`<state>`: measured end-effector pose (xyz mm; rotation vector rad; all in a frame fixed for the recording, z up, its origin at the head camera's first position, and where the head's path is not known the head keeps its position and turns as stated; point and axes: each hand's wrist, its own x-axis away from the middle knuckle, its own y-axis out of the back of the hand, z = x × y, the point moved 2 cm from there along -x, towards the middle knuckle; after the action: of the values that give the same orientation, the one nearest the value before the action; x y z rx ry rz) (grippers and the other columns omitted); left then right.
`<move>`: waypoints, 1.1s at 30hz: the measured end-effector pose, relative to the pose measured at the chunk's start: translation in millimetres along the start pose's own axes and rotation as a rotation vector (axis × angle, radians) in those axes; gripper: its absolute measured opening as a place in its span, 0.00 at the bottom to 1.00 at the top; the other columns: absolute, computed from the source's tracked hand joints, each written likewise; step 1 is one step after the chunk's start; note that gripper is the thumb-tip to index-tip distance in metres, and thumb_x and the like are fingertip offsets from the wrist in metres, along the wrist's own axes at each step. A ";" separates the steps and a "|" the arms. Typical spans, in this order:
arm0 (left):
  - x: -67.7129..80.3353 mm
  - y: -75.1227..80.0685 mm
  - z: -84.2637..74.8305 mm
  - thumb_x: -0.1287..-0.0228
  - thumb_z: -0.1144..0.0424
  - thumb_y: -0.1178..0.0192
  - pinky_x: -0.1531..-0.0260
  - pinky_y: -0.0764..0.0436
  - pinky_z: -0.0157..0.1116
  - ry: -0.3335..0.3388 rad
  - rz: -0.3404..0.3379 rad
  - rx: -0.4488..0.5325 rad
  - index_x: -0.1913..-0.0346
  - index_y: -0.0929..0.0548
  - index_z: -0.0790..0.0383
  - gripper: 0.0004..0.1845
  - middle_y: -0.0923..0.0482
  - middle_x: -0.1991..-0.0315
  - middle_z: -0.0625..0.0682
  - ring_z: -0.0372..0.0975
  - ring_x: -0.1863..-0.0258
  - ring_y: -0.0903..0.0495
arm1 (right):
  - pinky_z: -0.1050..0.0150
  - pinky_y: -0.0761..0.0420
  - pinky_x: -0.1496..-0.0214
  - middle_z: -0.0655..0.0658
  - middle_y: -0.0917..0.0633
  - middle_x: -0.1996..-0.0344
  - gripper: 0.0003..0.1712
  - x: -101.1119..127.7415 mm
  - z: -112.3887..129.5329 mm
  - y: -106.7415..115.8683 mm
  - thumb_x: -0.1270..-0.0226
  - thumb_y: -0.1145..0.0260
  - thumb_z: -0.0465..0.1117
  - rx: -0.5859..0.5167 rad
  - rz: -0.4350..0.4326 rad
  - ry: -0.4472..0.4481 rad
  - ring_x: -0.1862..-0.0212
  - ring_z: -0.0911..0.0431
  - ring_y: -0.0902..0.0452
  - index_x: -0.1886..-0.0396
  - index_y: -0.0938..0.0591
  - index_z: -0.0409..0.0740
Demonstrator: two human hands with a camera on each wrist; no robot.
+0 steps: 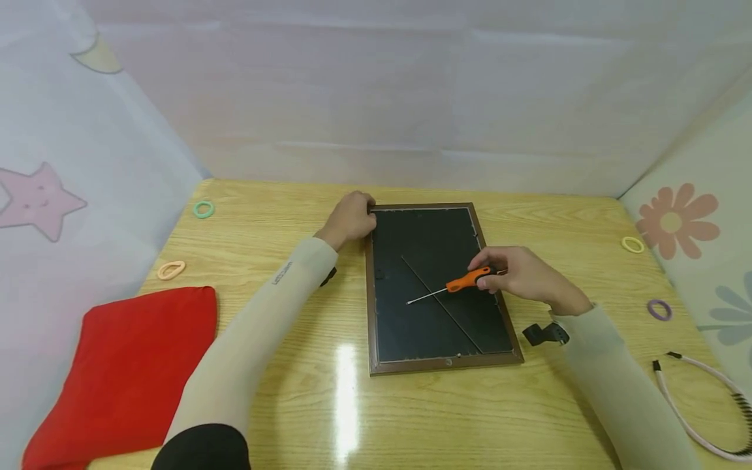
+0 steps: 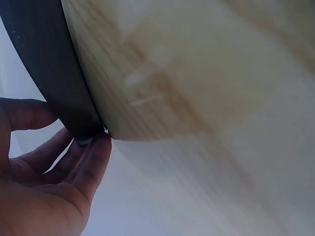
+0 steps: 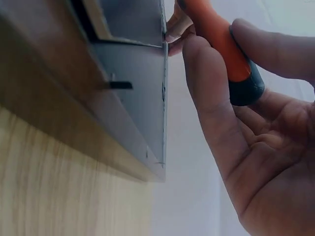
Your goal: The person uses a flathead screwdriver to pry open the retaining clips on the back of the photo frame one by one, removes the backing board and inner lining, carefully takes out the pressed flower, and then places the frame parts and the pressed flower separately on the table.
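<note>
brown frame (image 1: 411, 367) on table (image 1: 423, 418), black back (image 1: 420, 238) up, orange screwdriver (image 1: 466, 280) slanting over it

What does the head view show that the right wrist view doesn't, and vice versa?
Only head: the red cloth, the headband, four small coloured rings and the screwdriver's metal shaft.

Only right wrist: the palm side of the right hand.

Both: that hand gripping the orange handle, plus the brown frame and the wood-grain table.
</note>
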<state>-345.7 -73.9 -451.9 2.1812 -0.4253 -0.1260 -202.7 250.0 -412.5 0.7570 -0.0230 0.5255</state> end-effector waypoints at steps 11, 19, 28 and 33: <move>14.7 2.3 -1.0 0.27 0.64 0.49 0.35 0.22 0.49 -0.010 0.044 -0.004 0.33 0.25 0.66 0.23 0.28 0.32 0.59 0.52 0.34 0.27 | 0.57 0.11 0.61 0.43 0.11 0.60 0.16 4.3 1.7 4.7 0.33 0.30 0.37 -0.001 0.118 -0.011 0.65 0.52 0.14 0.47 0.19 0.42; 22.6 -0.2 -7.8 0.26 0.62 0.45 0.41 0.18 0.46 -0.042 0.097 -0.012 0.33 0.24 0.64 0.22 0.23 0.35 0.57 0.48 0.40 0.21 | 0.69 0.26 0.72 0.50 0.14 0.65 0.13 6.0 0.4 5.1 0.34 0.28 0.42 0.162 0.118 0.059 0.74 0.62 0.28 0.50 0.16 0.54; 28.8 -4.7 -9.4 0.26 0.62 0.43 0.43 0.17 0.44 -0.049 0.094 0.014 0.33 0.24 0.63 0.22 0.23 0.36 0.57 0.47 0.42 0.21 | 0.69 0.26 0.70 0.49 0.12 0.58 0.14 5.4 1.8 6.3 0.34 0.28 0.41 0.191 0.010 0.129 0.71 0.61 0.25 0.50 0.16 0.52; 34.4 -5.0 -12.6 0.26 0.63 0.43 0.42 0.17 0.45 -0.031 0.123 0.055 0.30 0.26 0.63 0.24 0.24 0.34 0.58 0.49 0.39 0.21 | 0.70 0.17 0.63 0.44 0.13 0.51 0.15 -1.6 2.9 8.6 0.33 0.29 0.39 0.148 -0.123 0.136 0.60 0.56 0.15 0.47 0.17 0.50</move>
<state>-309.2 -73.5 -446.1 2.2023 -0.5856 -0.0815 -207.6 252.5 -405.1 0.8596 0.1897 0.4639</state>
